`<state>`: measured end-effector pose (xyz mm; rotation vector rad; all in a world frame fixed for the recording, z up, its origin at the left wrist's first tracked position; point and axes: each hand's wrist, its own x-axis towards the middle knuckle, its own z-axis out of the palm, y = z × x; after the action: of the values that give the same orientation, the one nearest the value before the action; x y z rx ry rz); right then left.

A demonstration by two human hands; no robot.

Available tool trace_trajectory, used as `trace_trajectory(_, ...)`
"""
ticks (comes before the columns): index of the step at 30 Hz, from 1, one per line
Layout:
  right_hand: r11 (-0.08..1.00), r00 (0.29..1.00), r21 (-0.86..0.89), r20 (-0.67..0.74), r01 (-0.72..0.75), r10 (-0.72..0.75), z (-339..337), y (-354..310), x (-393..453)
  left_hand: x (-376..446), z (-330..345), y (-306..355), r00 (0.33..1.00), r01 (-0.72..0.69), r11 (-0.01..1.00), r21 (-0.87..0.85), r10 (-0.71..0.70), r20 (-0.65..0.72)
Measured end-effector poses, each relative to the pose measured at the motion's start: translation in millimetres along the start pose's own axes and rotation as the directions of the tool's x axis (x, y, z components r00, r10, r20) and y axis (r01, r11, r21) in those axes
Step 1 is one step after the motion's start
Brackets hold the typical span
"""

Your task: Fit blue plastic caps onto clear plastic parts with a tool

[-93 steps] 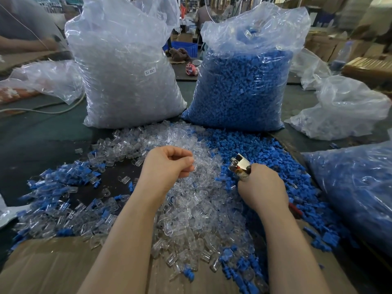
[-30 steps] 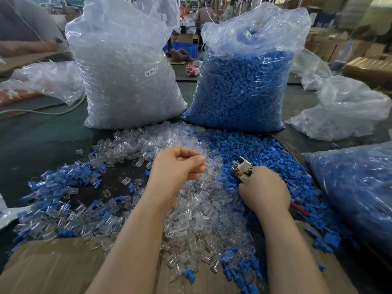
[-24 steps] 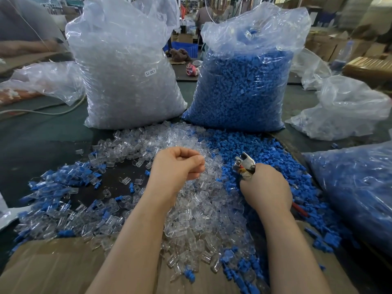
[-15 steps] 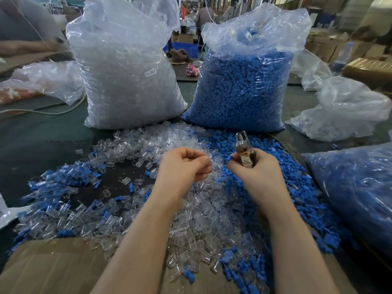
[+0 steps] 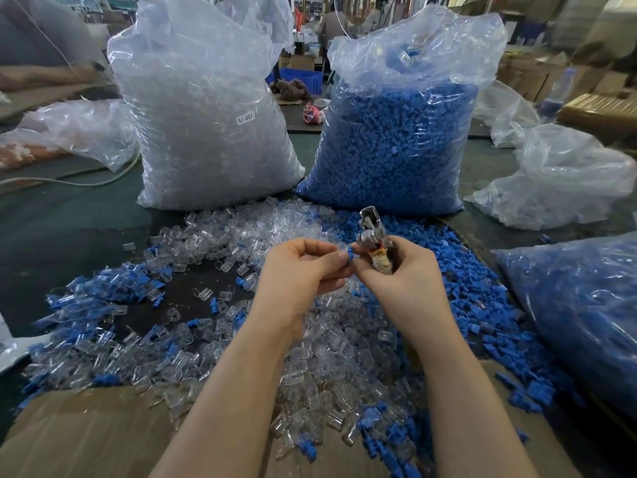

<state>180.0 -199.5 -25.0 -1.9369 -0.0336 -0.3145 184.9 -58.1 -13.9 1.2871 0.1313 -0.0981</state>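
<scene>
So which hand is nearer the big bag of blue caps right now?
Right. The right hand, gripping the metal tool, sits just in front of the bag of blue caps; the left hand, pinching a blue cap, is further left.

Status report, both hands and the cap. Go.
Left hand pinching blue cap. Right hand gripping metal tool, head up. Hands together above the piles; nothing between them.
</scene>
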Motion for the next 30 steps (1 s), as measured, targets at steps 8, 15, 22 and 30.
trace_trajectory(8, 0.999, 0.998, -0.015, -0.037, 0.046, -0.047, 8.1, 4.7, -1.8, 1.2, -2.2, 1.3, 1.0, 0.013, 0.999, -0.041, -0.013, -0.007)
trace_trajectory(15, 0.999, 0.997, -0.028, -0.076, 0.03, -0.032, 8.3, 5.8, -0.1, 0.6, -3.1, -0.1, 0.99, -0.108, 0.991, 0.082, 0.115, -0.079)
trace_trajectory(22, 0.964, 0.99, -0.242, -0.059, 0.112, -0.13, 8.6, 3.3, -2.2, 2.4, 1.6, -3.8, 0.998, 0.04, 0.999, -0.009, -0.041, -0.046)
trace_trajectory(30, 0.983, 0.995, -0.163, -0.044, 0.08, -0.089, 8.2, 4.7, -1.4, 3.6, 2.7, -2.2, 0.991, 0.126, 0.978, -0.166, -0.132, -0.03)
